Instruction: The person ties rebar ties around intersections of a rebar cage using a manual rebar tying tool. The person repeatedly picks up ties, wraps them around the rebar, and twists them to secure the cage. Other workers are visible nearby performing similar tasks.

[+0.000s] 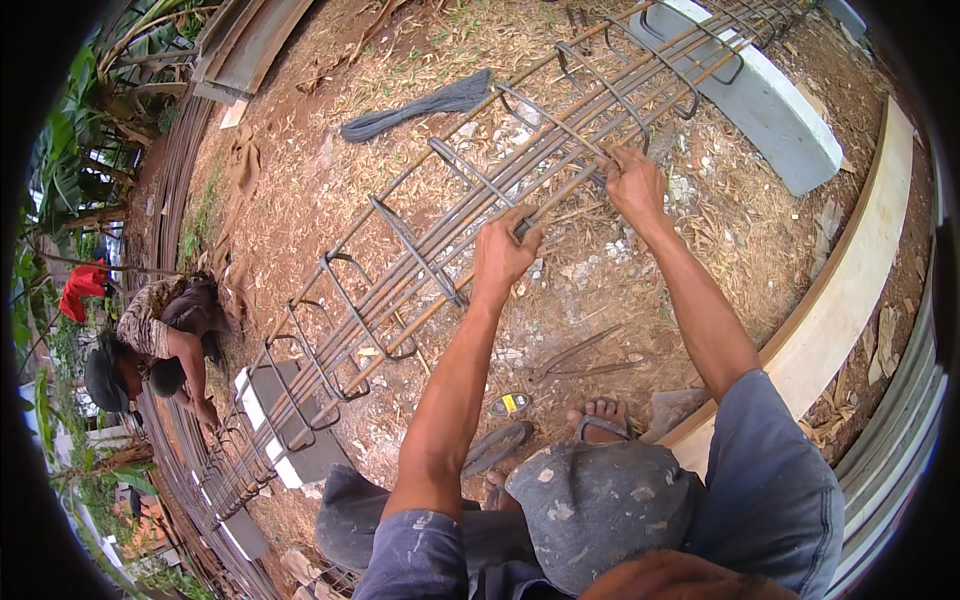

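Watching remotely through the head camera. My left grip (pixel 506 254), a bare hand, is clenched on the near side of a long rebar cage (pixel 420 252); whether it has a lengthwise bar or a stirrup end, I cannot tell. My right grip (pixel 632 186), further up the same side, is also closed on the cage, fingertips pinched at the metal, palm down.

Cage position: runs diagonally across the view, lower left to upper right, in front of me. Bent stirrups stand spaced along it, some leaning. Its upper end crosses a pale grey block (pixel 765 115); its lower part passes over a second grey-and-white block (pixel 325 455).

Ground (pixel 290 195): reddish soil, dry straw, pale chips. Beyond the cage lies a bundle of dark tie wire (pixel 415 108). On my near side, long-handled pincers (pixel 570 358) and, by my feet, a small rounded object with a yellow label (pixel 510 403). Right: a long pale board (pixel 845 290).

Far left, a co-worker (pixel 160 335) in a dark cap bends low, one hand close to more bars.
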Available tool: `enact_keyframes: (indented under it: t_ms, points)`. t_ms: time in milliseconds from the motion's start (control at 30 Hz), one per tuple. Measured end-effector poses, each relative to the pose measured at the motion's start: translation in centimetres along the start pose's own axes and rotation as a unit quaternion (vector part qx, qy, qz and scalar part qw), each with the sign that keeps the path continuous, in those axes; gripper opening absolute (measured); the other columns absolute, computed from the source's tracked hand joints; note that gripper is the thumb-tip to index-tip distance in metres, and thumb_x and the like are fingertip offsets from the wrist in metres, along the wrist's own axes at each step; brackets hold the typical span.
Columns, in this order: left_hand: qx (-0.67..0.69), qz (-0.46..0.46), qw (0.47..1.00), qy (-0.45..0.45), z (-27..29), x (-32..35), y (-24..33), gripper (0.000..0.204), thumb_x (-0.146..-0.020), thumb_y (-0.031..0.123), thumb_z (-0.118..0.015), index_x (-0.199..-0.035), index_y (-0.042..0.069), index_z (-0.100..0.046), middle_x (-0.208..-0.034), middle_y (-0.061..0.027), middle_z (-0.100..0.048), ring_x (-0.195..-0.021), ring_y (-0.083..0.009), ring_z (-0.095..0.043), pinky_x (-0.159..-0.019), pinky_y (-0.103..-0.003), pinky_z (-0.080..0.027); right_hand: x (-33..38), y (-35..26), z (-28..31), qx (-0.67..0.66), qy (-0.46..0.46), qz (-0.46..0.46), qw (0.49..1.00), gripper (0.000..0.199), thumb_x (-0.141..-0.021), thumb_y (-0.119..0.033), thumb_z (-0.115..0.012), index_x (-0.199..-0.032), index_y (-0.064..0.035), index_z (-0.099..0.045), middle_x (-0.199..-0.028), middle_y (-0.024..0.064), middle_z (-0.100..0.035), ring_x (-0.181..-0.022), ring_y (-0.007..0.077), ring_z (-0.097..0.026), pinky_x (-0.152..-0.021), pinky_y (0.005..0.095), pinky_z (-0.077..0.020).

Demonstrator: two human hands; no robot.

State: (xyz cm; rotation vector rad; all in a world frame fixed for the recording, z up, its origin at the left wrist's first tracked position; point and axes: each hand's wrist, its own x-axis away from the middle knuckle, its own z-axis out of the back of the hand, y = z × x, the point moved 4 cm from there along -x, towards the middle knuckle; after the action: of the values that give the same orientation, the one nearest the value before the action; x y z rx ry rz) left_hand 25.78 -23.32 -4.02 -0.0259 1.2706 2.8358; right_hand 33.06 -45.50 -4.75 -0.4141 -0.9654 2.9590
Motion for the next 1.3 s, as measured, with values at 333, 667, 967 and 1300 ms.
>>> enact_keyframes:
  t_ms: [333,667,967,1300]
  points:
    - [-0.024,-0.053,0.998,0.034,0.1,0.2,-0.6,0.042,-0.079,0.023,-0.073,-0.116,0.006,-0.066,-0.09,-0.0179,-0.072,-0.071,-0.0251,-0.069,-0.07,-0.035,-0.052,-3.2,3.9,3.4,-0.116,0.065,-0.162,0.978,0.039,-0.087,-0.036,-0.066,-0.115,-0.0103,-0.067,-0.097,0.0148,-0.069,-0.088,0.028,-0.066,-0.08,0.0418,-0.0485]
    - [-0.04,-0.017,0.999,0.01,0.5,0.5,0.4,0.044,-0.077,0.026,-0.074,-0.114,0.005,-0.066,-0.088,-0.019,-0.069,-0.071,-0.0302,-0.067,-0.07,-0.039,-0.053,-7.9,6.3,4.3,-0.006,0.119,-0.038,0.992,0.026,-0.091,-0.02,-0.055,-0.112,-0.0099,-0.069,-0.125,0.0169,-0.06,-0.105,0.0374,-0.061,-0.091,0.0441,-0.0484]
    - [-0.046,-0.007,0.999,0.013,0.2,0.4,0.0,0.044,-0.077,0.026,-0.074,-0.113,0.002,-0.066,-0.099,-0.0201,-0.07,-0.078,-0.0288,-0.07,-0.074,-0.038,-0.054,-9.2,9.9,4.3,-0.114,0.17,-0.124,0.971,0.031,-0.085,-0.031,-0.065,-0.108,-0.0105,-0.07,-0.106,0.019,-0.068,-0.096,0.0379,-0.064,-0.084,0.044,-0.0492]
    - [-0.051,-0.024,0.998,0.02,-0.3,0.1,0.7,0.043,-0.078,0.03,-0.073,-0.112,0.004,-0.067,-0.086,-0.0169,-0.07,-0.065,-0.0259,-0.066,-0.067,-0.036,-0.053,-14.9,15.9,5.9,0.047,0.191,-0.145,0.97,0.028,-0.092,-0.026,-0.054,-0.111,-0.0092,-0.065,-0.112,0.0154,-0.063,-0.101,0.0371,-0.061,-0.087,0.0451,-0.0483]
